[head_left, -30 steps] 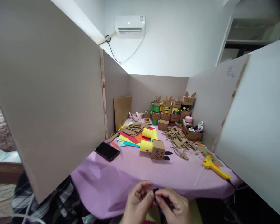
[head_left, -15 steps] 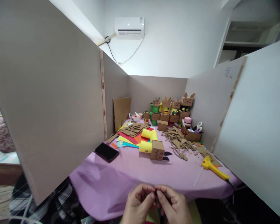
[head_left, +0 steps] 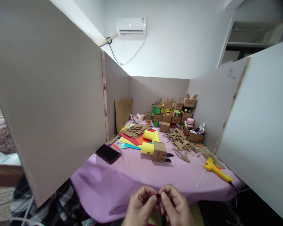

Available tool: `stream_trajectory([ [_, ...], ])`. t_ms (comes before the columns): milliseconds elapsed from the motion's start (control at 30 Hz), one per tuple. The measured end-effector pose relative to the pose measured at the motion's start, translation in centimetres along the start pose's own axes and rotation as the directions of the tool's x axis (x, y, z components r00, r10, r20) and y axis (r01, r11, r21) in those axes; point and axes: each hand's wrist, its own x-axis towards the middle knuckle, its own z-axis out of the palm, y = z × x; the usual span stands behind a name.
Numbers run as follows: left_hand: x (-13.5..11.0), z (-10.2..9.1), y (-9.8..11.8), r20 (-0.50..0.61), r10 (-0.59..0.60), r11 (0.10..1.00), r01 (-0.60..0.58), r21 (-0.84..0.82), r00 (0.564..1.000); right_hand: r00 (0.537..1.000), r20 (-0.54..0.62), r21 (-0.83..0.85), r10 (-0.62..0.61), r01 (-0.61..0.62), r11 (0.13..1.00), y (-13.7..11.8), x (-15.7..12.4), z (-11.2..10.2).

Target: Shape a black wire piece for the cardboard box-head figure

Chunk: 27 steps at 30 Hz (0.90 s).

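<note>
My left hand (head_left: pixel 141 205) and my right hand (head_left: pixel 175 205) meet at the bottom of the view, just in front of the table's near edge. Both pinch a small black piece (head_left: pixel 158 197) between thumb and fingertips; its shape is too small to make out. Further up the purple tablecloth (head_left: pixel 122 175) lies a cardboard box figure (head_left: pixel 159 151) with a drawn face, joined to a yellow paper roll (head_left: pixel 147 147). Two small black paper shapes (head_left: pixel 169 157) lie beside it.
A black phone (head_left: pixel 108 153) lies at the left. Coloured paper sheets (head_left: pixel 129 139) and cardboard scraps (head_left: pixel 180 141) sit mid-table. A yellow glue gun (head_left: pixel 215 168) lies at the right edge. Several cardboard figures (head_left: pixel 173 110) stand at the back. Grey partition boards (head_left: pixel 49 103) wall in three sides.
My hands have drawn closer together and the fingertips have shifted on the small black piece. The view has tilted slightly. Things on the table have not moved.
</note>
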Motion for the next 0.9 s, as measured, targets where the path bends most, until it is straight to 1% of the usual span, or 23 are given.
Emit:
stream_trajectory([
  [100,0.1,-0.4,-0.3,0.023,0.004,1.0,-0.005,0.008,1.0,0.998,0.048,0.059,0.035,-0.038,0.998,-0.3,0.1,0.0],
  [200,0.0,-0.3,-0.2,0.017,0.015,1.0,-0.015,0.005,1.0,0.998,0.063,0.032,0.029,-0.031,0.999,-0.2,0.2,-0.2],
  [267,-0.1,-0.1,0.0,-0.013,0.026,1.0,-0.026,-0.014,1.0,0.998,0.065,-0.038,-0.008,0.01,0.999,0.0,0.3,-0.4],
  [367,-0.2,0.2,0.1,-0.065,0.043,0.997,-0.047,-0.055,0.997,0.991,0.061,-0.168,-0.121,0.13,0.977,0.3,0.3,-0.7],
  [400,-0.2,0.2,0.0,-0.072,0.046,0.997,-0.05,-0.061,0.996,0.988,0.056,-0.186,-0.145,0.153,0.971,0.3,0.3,-0.7],
  [433,-0.2,0.2,-0.1,-0.065,0.046,0.997,-0.05,-0.06,0.997,0.988,0.052,-0.18,-0.143,0.15,0.972,0.4,0.3,-0.7],
  [467,-0.2,0.2,-0.2,-0.054,0.047,0.997,-0.05,-0.053,0.997,0.993,0.05,-0.146,-0.109,0.115,0.983,0.4,0.3,-0.7],
  [533,-0.1,0.1,-0.5,-0.026,0.049,0.998,-0.05,-0.033,0.998,0.997,0.075,-0.008,0.014,-0.014,1.0,0.5,0.4,-0.6],
  [600,-0.2,0.0,-0.6,-0.008,0.049,0.999,-0.05,-0.018,0.999,0.981,0.153,0.135,0.12,-0.141,0.981,0.8,0.5,-0.4],
  [633,-0.2,0.0,-0.7,-0.006,0.051,0.999,-0.051,-0.017,0.999,0.97,0.191,0.192,0.149,-0.186,0.964,1.0,0.7,-0.4],
  [700,-0.3,0.0,-0.6,-0.002,0.051,0.998,-0.051,-0.028,0.999,0.955,0.24,0.267,0.176,-0.239,0.933,1.5,1.0,-0.5],
  [767,-0.4,0.0,-0.5,0.006,0.045,0.998,-0.045,-0.043,0.999,0.952,0.251,0.267,0.174,-0.24,0.933,1.8,1.2,-0.8],
  [800,-0.4,0.0,-0.5,0.009,0.044,0.998,-0.043,-0.047,0.999,0.956,0.247,0.232,0.159,-0.217,0.948,1.8,1.3,-1.0],
  [900,-0.3,0.0,-0.3,0.012,0.046,0.998,-0.046,-0.031,0.999,0.972,0.217,0.025,0.087,-0.094,0.995,1.6,1.2,-1.7],
])
